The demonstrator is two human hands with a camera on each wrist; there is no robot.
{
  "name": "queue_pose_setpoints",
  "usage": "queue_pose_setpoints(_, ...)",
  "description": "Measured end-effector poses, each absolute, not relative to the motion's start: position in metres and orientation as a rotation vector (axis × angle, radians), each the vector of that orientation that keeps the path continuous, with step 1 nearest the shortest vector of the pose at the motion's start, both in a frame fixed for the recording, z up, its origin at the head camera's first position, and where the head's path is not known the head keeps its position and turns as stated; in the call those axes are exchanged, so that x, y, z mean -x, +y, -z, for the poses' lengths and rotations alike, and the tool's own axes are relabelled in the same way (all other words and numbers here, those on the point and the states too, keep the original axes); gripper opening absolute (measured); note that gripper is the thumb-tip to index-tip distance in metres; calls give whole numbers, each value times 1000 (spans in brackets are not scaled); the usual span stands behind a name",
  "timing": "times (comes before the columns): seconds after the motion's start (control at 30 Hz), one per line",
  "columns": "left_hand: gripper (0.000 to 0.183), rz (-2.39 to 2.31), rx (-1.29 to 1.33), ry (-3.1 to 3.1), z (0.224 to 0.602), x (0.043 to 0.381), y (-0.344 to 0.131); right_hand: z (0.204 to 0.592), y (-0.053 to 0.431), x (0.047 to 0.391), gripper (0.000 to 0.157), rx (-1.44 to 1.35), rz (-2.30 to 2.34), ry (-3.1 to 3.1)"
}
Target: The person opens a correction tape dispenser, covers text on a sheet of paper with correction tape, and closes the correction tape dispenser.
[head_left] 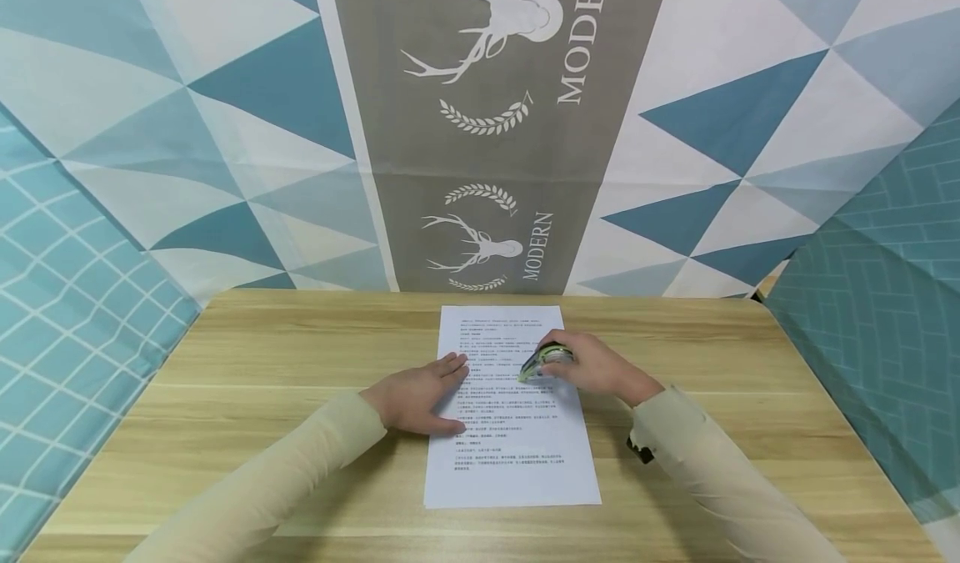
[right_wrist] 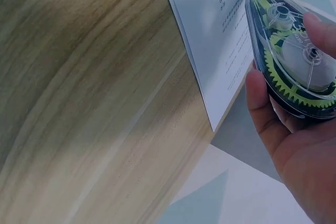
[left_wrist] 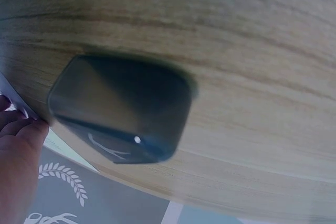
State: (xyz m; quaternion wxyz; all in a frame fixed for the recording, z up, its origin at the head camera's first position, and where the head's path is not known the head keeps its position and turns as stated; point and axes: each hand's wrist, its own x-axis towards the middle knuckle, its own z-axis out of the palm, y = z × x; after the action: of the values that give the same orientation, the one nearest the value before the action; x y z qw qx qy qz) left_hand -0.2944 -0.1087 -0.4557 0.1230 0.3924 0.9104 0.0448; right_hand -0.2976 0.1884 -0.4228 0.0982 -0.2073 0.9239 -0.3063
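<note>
A printed sheet of paper (head_left: 517,490) lies on the wooden table, with lines of small text. My left hand (head_left: 420,396) rests on its left edge, fingers extended and thumb spread. In the left wrist view that hand (left_wrist: 20,156) shows only at the lower left. On the right side, my right hand (head_left: 600,369) holds a correction tape dispenser (head_left: 546,357), its tip at the text near the middle of the page. Up close, the dispenser (right_wrist: 299,56) has a clear casing, a green gear and a white spool, gripped between thumb and fingers.
The wooden table (head_left: 262,363) reaches back to a patterned cloth backdrop (head_left: 465,154). Tiled-pattern cloth hangs at both sides. Under my right wrist a small dark object (head_left: 641,449) is partly visible. A dark glossy shape (left_wrist: 121,108) fills the middle of the left wrist view; its kind is unclear.
</note>
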Motion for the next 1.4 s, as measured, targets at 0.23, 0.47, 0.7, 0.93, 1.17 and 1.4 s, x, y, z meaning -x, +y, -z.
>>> queue_pose_setpoints(0.23,87,-123,-1155,2663,455,294,-109,415,185,300,18,691,797,2752)
queue_pose_setpoints(0.47,88,-131,-1143,2668,454,292,-108,406,180,303,18,721,705,2731)
queue_pose_setpoints(0.7,88,-159,-1135,2670,454,291,-109,401,180,305,18,756,631,2733)
queue_pose_setpoints(0.93,89,-150,-1129,2671,455,291,-108,403,189,305,16,750,651,2735)
queue_pose_setpoints(1.17,89,-135,-1130,2676,458,292,-108,405,202,303,15,746,717,2727)
queue_pose_setpoints(1.4,89,-140,-1124,2676,458,293,-107,409,210,304,17,775,730,2743)
